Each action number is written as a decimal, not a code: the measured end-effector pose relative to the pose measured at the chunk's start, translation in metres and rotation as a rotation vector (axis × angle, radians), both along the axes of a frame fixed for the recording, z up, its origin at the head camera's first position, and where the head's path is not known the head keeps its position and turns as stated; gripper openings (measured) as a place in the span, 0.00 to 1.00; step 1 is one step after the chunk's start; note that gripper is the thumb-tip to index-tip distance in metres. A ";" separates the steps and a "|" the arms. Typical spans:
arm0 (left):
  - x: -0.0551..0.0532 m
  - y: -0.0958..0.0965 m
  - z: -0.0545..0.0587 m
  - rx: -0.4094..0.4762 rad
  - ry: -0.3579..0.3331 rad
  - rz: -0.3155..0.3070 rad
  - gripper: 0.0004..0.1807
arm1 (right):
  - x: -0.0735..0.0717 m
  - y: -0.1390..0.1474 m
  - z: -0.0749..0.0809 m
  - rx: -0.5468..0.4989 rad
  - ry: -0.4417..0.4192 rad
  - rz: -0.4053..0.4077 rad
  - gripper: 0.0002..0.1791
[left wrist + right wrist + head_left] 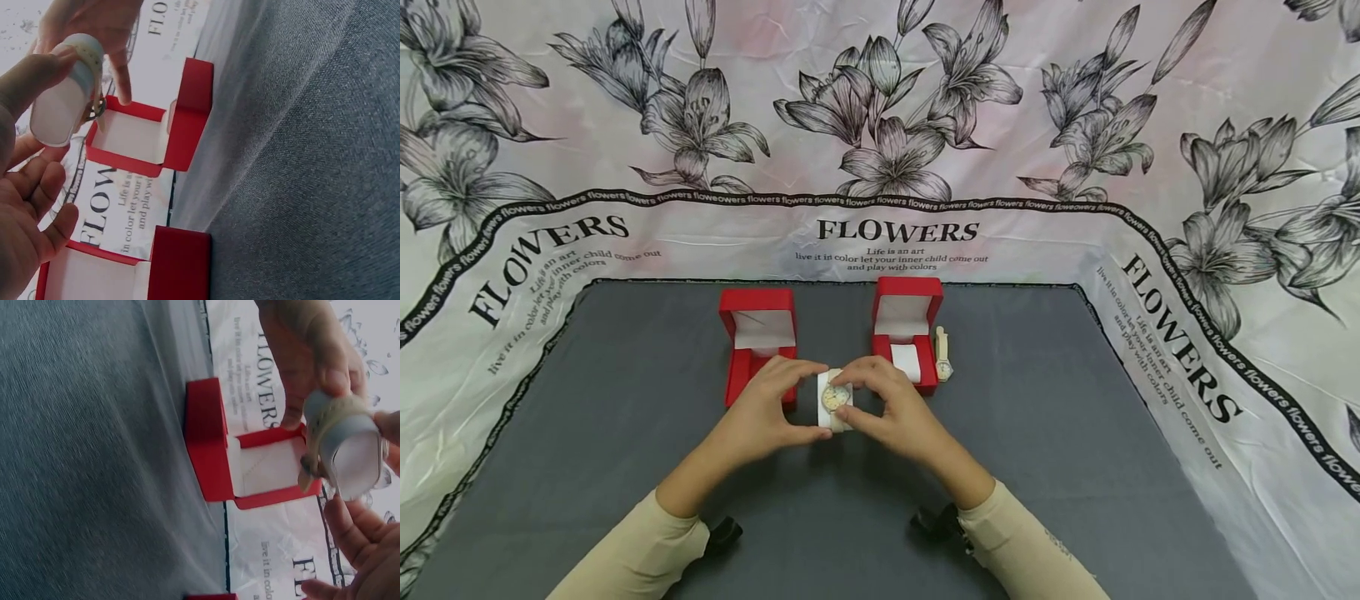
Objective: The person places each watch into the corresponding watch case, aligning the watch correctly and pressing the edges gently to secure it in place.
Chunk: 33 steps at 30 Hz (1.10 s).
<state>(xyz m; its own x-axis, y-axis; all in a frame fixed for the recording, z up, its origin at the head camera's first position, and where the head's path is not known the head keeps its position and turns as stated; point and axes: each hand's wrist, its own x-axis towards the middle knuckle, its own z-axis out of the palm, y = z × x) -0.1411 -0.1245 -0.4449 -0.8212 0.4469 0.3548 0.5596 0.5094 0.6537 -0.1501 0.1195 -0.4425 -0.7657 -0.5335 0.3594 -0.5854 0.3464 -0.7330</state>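
Observation:
Between both hands is a white watch cushion with a cream-strapped wristwatch around it, its round dial facing up in the head view. My left hand grips the cushion by its ends, thumb at the near end and fingertips at the far end. My right hand pinches the watch from the right, thumb and fingers at its dial and strap. In the right wrist view, the strap wraps the cushion and its buckle hangs at the side. The dial is hidden in both wrist views.
Just behind my left hand stands an open red box, its lid raised. Another open red box at the right holds a white cushion. A second cream-strapped watch lies beside it on the grey cloth.

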 end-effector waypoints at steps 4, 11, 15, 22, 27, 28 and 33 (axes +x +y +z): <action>0.000 -0.001 0.001 0.031 -0.018 0.004 0.41 | -0.003 0.006 0.004 0.022 -0.003 0.043 0.31; -0.001 -0.003 0.002 0.037 -0.033 0.010 0.42 | -0.009 0.016 0.005 0.089 -0.014 0.056 0.44; -0.001 -0.004 0.003 0.028 -0.027 0.022 0.43 | -0.011 0.016 0.005 0.135 0.048 0.014 0.44; -0.002 -0.007 0.009 0.004 0.010 0.055 0.45 | -0.012 0.012 0.002 0.153 0.124 -0.045 0.45; -0.003 -0.014 0.009 -0.015 0.008 0.079 0.45 | -0.016 0.005 -0.001 0.140 0.121 -0.040 0.45; -0.003 -0.016 0.009 -0.019 0.010 0.084 0.45 | -0.017 0.003 -0.001 0.137 0.122 -0.035 0.45; -0.008 -0.026 0.010 -0.034 0.016 0.113 0.44 | -0.025 -0.008 0.001 0.129 0.113 -0.017 0.45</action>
